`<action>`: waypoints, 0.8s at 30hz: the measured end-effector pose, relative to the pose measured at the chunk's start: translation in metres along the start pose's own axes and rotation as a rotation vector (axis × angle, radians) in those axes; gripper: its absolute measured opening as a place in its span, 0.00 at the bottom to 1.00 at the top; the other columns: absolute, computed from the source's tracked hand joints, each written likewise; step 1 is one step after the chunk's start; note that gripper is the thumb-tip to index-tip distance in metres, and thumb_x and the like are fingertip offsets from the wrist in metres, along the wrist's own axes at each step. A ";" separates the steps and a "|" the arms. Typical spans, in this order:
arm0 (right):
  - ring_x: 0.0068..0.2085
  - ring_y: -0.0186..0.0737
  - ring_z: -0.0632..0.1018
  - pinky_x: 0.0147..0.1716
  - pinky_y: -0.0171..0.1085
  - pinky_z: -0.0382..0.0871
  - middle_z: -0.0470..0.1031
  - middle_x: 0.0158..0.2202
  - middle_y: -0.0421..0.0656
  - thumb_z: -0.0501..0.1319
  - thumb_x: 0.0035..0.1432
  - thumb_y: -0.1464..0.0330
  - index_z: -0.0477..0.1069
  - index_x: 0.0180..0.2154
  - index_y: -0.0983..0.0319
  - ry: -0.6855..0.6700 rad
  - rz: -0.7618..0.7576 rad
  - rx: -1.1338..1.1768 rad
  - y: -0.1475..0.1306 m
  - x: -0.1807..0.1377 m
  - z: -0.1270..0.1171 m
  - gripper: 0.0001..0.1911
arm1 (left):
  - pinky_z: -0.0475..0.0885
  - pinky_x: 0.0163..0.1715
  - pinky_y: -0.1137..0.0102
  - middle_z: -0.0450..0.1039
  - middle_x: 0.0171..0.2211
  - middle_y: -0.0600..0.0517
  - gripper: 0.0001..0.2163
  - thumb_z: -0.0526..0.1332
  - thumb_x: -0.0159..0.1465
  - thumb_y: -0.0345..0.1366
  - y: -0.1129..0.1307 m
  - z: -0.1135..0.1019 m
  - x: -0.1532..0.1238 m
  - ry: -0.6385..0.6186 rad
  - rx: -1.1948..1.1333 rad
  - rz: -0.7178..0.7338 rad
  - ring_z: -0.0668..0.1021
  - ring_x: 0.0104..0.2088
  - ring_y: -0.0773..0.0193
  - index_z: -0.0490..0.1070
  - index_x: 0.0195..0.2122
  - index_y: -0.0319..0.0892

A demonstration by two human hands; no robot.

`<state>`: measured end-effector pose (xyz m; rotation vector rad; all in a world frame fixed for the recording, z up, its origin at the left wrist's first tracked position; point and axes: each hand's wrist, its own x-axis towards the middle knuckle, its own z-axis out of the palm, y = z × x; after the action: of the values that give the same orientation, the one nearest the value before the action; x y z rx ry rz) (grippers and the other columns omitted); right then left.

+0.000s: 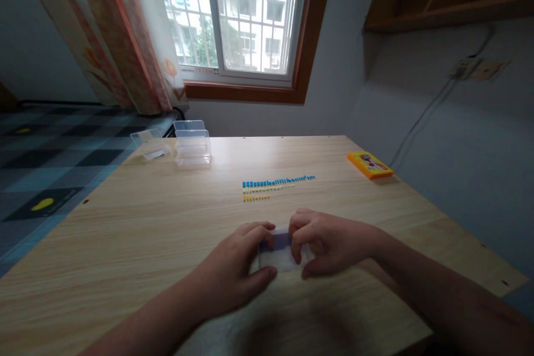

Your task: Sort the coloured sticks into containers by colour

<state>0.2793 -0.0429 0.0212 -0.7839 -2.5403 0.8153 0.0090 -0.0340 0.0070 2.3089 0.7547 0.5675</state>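
Note:
A small clear plastic box [280, 258] lies on the table between my two hands. My left hand [248, 261] grips its left side, with the thumb at the near edge and the fingers over the far edge. Around the right side curls my right hand [323, 242], bent fingers reaching over the box and thumb by its near right corner. Whether anything small is between the right fingertips is hidden. Beyond the box are rows of tiny pieces: a blue row [267, 182], a pale row [267, 189] and a short yellow row [254, 198].
On the wooden table [137, 233], open clear plastic boxes [192, 150] stand at the back left, beside another open clear container [152, 147]. An orange-and-yellow flat box [369, 165] lies near the right edge. A wall shelf [450, 11] overhangs at upper right.

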 end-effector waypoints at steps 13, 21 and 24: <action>0.39 0.39 0.72 0.42 0.37 0.66 0.72 0.35 0.39 0.74 0.52 0.70 0.76 0.35 0.59 0.039 -0.041 -0.042 0.004 0.008 0.007 0.09 | 0.74 0.52 0.56 0.75 0.50 0.47 0.11 0.65 0.53 0.31 -0.006 0.009 0.005 0.051 -0.216 -0.082 0.76 0.50 0.52 0.71 0.39 0.45; 0.39 0.38 0.71 0.42 0.37 0.65 0.72 0.35 0.39 0.73 0.52 0.70 0.75 0.36 0.59 0.013 -0.041 -0.061 0.003 0.010 0.007 0.10 | 0.74 0.48 0.59 0.75 0.46 0.48 0.12 0.63 0.51 0.30 -0.007 0.014 0.007 0.063 -0.271 -0.075 0.76 0.48 0.52 0.70 0.38 0.46; 0.40 0.39 0.71 0.42 0.37 0.65 0.72 0.35 0.39 0.73 0.52 0.70 0.75 0.35 0.59 -0.002 -0.030 -0.079 0.001 0.011 0.006 0.09 | 0.74 0.47 0.60 0.75 0.46 0.48 0.13 0.63 0.51 0.30 -0.009 0.015 0.007 0.065 -0.245 -0.083 0.76 0.47 0.53 0.70 0.39 0.45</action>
<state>0.2679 -0.0383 0.0177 -0.7670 -2.5931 0.7103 0.0196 -0.0302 -0.0089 2.0336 0.7631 0.6611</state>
